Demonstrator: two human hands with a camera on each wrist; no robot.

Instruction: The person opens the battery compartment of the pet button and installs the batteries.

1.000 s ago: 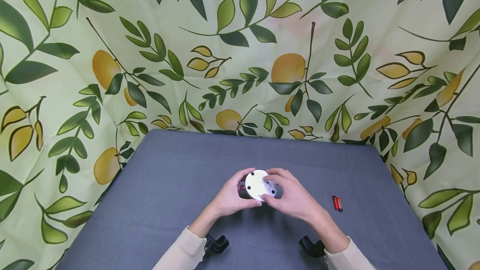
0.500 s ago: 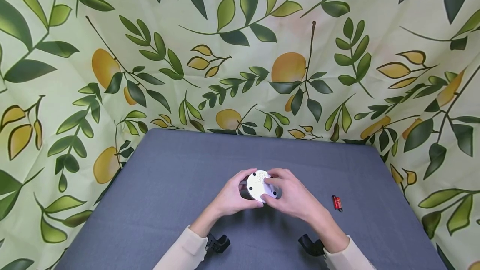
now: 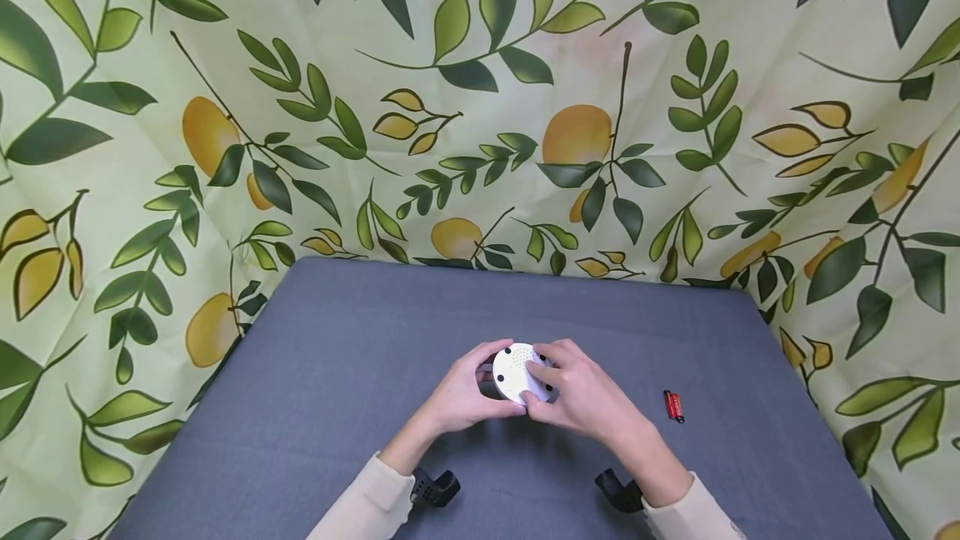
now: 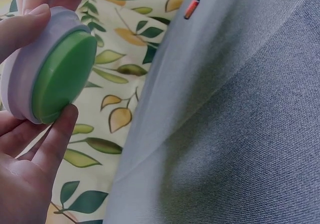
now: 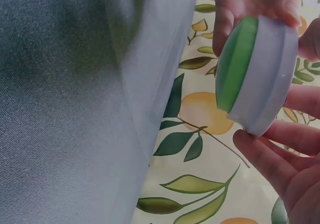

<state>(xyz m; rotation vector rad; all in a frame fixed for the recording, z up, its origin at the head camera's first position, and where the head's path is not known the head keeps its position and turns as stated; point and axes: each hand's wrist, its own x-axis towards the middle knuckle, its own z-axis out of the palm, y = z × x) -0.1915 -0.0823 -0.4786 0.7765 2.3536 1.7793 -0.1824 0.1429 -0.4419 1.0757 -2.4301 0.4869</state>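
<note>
A round push button with a white housing (image 3: pixel 513 373) is held in the air above the table, its underside facing up. Small black feet and a patch of tiny holes show on that face. Its domed green top (image 4: pixel 65 77) points down and shows in both wrist views. My left hand (image 3: pixel 463 394) grips the rim from the left, thumb on the near side and fingers on the far side. From the right, my right hand (image 3: pixel 588 398) holds the housing, thumb near its near edge and one finger lying across the underside. Part of that underside is hidden by these fingers.
Two small red batteries (image 3: pixel 674 407) lie side by side on the blue-grey tabletop (image 3: pixel 360 340), right of my hands. A leaf-and-fruit patterned cloth (image 3: pixel 480 140) hangs behind the table and along its sides. Black straps are on both wrists.
The button has shifted very slightly right and toward me. My right hand's fingers have moved a little over its underside. The batteries have stayed put.
</note>
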